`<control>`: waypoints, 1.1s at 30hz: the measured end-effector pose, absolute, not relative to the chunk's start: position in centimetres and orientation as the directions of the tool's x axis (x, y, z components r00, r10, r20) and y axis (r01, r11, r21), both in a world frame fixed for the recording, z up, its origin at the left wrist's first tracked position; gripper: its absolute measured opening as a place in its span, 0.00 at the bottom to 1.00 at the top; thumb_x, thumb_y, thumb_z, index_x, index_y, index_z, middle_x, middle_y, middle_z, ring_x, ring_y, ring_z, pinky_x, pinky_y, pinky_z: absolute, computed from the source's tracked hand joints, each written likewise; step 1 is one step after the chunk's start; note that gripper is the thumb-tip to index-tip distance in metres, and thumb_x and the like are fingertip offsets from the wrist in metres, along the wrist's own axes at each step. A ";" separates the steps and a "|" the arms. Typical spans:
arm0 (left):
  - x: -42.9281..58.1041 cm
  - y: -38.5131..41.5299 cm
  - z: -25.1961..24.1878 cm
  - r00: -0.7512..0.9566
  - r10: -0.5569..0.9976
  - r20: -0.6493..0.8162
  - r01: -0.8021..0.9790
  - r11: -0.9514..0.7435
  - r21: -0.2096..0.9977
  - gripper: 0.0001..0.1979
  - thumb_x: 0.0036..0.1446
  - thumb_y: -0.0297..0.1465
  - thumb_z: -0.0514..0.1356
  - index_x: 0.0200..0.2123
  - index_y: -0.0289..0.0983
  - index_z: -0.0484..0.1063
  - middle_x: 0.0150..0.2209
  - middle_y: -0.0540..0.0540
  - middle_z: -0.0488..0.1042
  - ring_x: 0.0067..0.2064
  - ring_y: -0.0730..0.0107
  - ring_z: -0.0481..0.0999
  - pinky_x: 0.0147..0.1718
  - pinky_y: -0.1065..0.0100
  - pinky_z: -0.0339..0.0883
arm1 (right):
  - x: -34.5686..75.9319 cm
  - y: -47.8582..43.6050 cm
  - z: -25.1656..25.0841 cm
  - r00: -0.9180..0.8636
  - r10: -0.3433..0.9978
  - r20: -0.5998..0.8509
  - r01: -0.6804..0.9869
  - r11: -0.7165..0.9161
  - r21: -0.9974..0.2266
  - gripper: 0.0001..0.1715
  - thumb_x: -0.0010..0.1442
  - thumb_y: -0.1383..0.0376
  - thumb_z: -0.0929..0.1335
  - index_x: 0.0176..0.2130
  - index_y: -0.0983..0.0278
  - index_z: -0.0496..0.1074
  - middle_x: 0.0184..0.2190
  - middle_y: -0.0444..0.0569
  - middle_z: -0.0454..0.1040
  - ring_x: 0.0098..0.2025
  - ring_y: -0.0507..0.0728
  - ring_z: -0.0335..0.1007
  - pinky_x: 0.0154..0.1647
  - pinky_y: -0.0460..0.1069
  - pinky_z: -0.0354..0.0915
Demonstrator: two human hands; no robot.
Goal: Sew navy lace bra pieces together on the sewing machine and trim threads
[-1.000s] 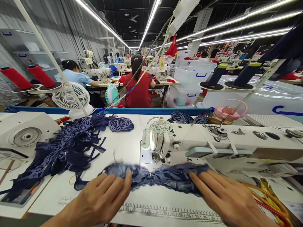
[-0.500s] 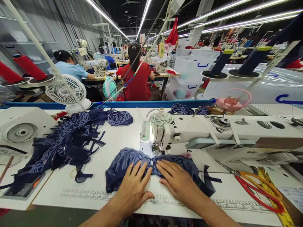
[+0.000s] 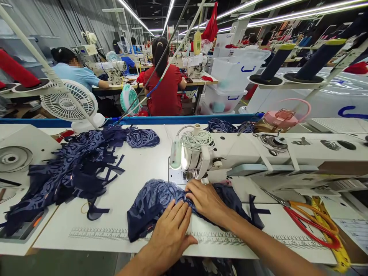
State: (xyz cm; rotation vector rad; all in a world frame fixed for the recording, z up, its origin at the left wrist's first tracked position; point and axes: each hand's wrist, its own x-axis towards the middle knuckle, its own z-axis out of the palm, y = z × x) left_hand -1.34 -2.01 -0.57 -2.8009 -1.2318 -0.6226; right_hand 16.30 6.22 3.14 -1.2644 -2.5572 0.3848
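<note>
A navy lace bra is spread on the white table just below the needle area of a sewing machine. My left hand rests palm down on the lower edge of its left cup, fingers stretched and side by side, thumb out. At the middle of the bra, my right hand has its fingers bent and pinching the lace, close under the presser foot. Part of the right cup is hidden behind that hand and forearm. A loose dark strap piece shows past the right cup.
A heap of navy lace pieces lies at left, with a single lace cup beside it. Scissors and a yellow tape measure lie at right. A printed ruler runs along the front edge. Co-workers sit beyond.
My right hand has gone from lying flat on the right cup to pinching the bra's middle, nearer the machine. My left hand's fingers have drawn together. The view has shifted slightly.
</note>
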 end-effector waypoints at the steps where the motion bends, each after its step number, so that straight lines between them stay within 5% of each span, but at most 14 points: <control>1: -1.3 -2.1 -0.6 0.605 0.706 0.367 0.717 -0.684 0.135 0.33 0.62 0.49 0.55 0.60 0.29 0.64 0.57 0.34 0.71 0.60 0.53 0.68 0.61 0.53 0.59 | 16.4 6.4 3.3 -0.587 0.805 0.079 0.719 0.564 -0.407 0.06 0.64 0.71 0.62 0.39 0.62 0.67 0.38 0.47 0.74 0.38 0.55 0.71 0.45 0.52 0.61; 8: -1.0 -2.2 -0.2 0.589 0.697 0.408 0.723 -0.680 0.118 0.28 0.65 0.44 0.55 0.57 0.27 0.67 0.56 0.36 0.73 0.59 0.53 0.69 0.61 0.55 0.60 | 16.1 7.0 3.9 -0.558 0.828 -0.057 0.694 0.427 -0.579 0.03 0.65 0.65 0.64 0.37 0.61 0.67 0.35 0.44 0.74 0.39 0.56 0.69 0.42 0.50 0.60; 19: -0.3 -2.5 0.0 0.565 0.719 0.405 0.741 -0.658 0.132 0.27 0.62 0.37 0.54 0.58 0.23 0.66 0.57 0.34 0.71 0.60 0.50 0.67 0.63 0.53 0.58 | 15.4 7.5 0.6 -0.551 0.820 0.153 0.703 0.555 -0.445 0.08 0.68 0.64 0.62 0.36 0.61 0.67 0.34 0.46 0.73 0.37 0.54 0.68 0.38 0.48 0.57; 29: -0.4 -2.7 0.2 0.550 0.726 0.414 0.744 -0.651 0.153 0.27 0.62 0.37 0.55 0.59 0.25 0.65 0.57 0.34 0.71 0.60 0.51 0.68 0.63 0.48 0.57 | 16.1 7.9 1.3 -0.520 0.824 0.224 0.752 0.566 -0.338 0.09 0.66 0.62 0.67 0.33 0.59 0.74 0.33 0.42 0.77 0.35 0.54 0.70 0.44 0.50 0.57; 33: -0.8 -2.5 1.0 0.530 0.757 0.381 0.730 -0.636 0.248 0.25 0.62 0.37 0.57 0.58 0.29 0.66 0.56 0.36 0.72 0.59 0.53 0.69 0.63 0.46 0.57 | 17.0 6.9 2.3 -0.495 0.824 0.276 0.784 0.560 -0.268 0.08 0.66 0.63 0.66 0.38 0.61 0.75 0.35 0.49 0.77 0.39 0.59 0.70 0.48 0.55 0.57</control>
